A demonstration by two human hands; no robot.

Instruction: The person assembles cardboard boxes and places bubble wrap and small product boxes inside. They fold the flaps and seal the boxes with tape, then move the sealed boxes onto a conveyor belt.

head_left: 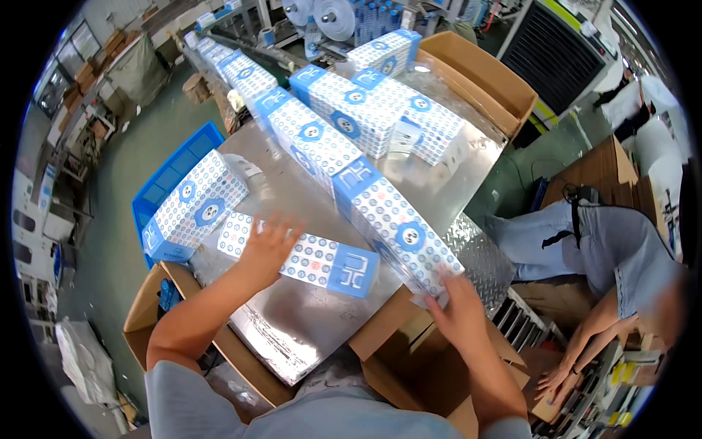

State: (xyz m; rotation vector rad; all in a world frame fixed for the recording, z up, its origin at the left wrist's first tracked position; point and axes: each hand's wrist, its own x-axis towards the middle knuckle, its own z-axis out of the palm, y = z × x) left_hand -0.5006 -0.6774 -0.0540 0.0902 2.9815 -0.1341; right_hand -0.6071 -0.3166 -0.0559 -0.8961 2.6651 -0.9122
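A long plastic-wrapped pack (398, 233), white with blue dots and a round cartoon badge, lies slantwise on the metal table (300, 344). My right hand (461, 311) grips its near end, thumb on one side and fingers on the other. Left of it, a second wrapped pack (314, 262) lies flat. My left hand (270, 245) rests over that one with fingers spread, slightly blurred, covering part of its top. More packs (307, 135) run in a line behind the gripped one, reaching back to the far left.
Several packs (355, 110) stand at the table's far side beside an open carton (475, 84). A blue crate (175, 157) with a pack (201, 205) leaning on it is at left. Open cartons (417, 366) sit below the near edge. A co-worker (614, 241) bends at right.
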